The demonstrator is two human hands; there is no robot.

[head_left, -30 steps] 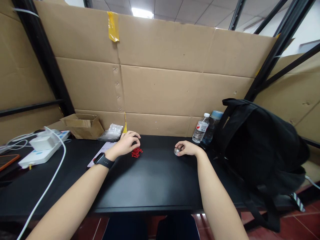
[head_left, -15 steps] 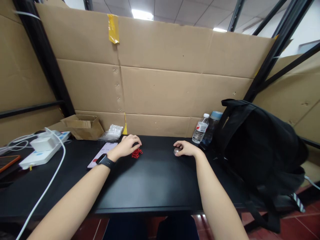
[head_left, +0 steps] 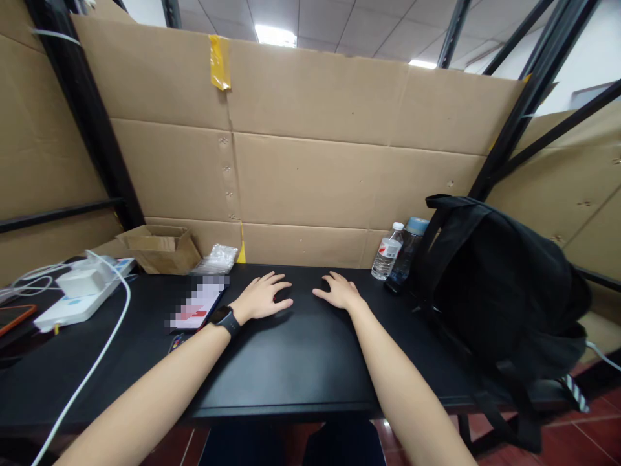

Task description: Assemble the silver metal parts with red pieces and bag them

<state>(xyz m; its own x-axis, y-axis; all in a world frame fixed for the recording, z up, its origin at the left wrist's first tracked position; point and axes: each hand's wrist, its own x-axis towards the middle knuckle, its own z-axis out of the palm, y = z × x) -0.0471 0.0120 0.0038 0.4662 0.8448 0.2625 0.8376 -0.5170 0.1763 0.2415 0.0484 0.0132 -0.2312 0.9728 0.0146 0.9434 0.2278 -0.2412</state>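
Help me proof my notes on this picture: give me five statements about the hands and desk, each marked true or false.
1. The left hand has a dark watch on its wrist. True.
2. The right hand is wrapped around the white-capped bottle. False: its fingers are spread, apart from the bottle.
3. A bit of something red shows by the left hand's thumb. True.
4. The black backpack is left of that bottle in the picture. False: it is on the right.
5. An open cardboard box shows between the white power strip and clear plastic packaging. True.
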